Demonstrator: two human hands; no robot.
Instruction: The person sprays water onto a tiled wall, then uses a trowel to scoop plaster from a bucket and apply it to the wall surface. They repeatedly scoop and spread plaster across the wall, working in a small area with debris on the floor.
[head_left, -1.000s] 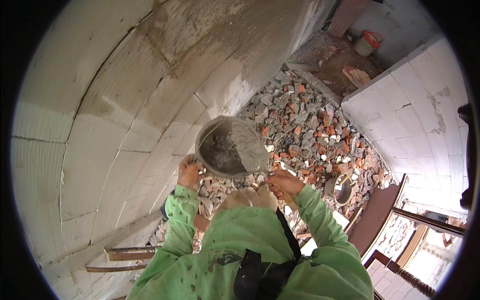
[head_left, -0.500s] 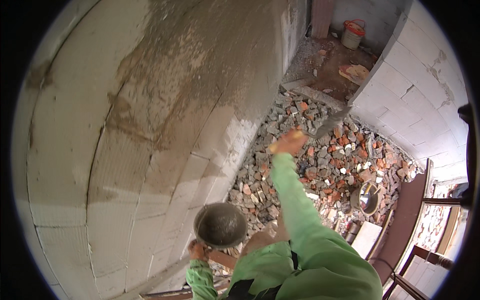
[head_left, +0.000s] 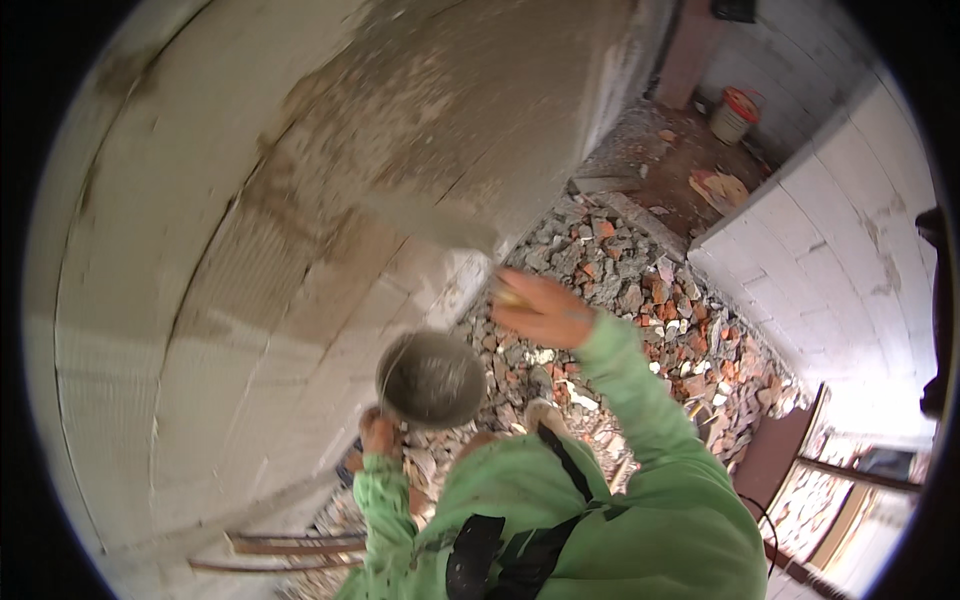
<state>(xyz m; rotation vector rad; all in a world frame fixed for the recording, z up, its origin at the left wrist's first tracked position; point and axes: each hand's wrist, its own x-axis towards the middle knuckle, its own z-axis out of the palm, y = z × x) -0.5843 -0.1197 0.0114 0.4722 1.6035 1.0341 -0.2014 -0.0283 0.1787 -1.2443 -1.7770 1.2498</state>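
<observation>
My right hand (head_left: 540,312) is closed round the pale yellowish handle of a trowel (head_left: 432,222). The blade, smeared by motion, reaches left in front of the block wall (head_left: 130,330); whether it touches the wall I cannot tell. Lower down, my left hand (head_left: 380,434) grips the near left rim of a round grey bowl (head_left: 468,360). Wet grey mortar lies in the bowl, which is held close beside the wall. Darker, damp-looking mortar (head_left: 440,110) coats the upper part of the wall, while the lower blocks are pale and mostly bare.
Broken brick and concrete rubble (head_left: 630,270) covers the floor around my feet. A white block wall (head_left: 850,220) stands on the right. Beyond a low sill, a bucket with a red rim (head_left: 735,115) stands at the back. Boards (head_left: 290,545) lie at the lower left.
My right hand has swung the trowel left, from over the rubble to the wall. The bowl, with my left hand on it, has shifted slightly up in the view, which has itself turned.
</observation>
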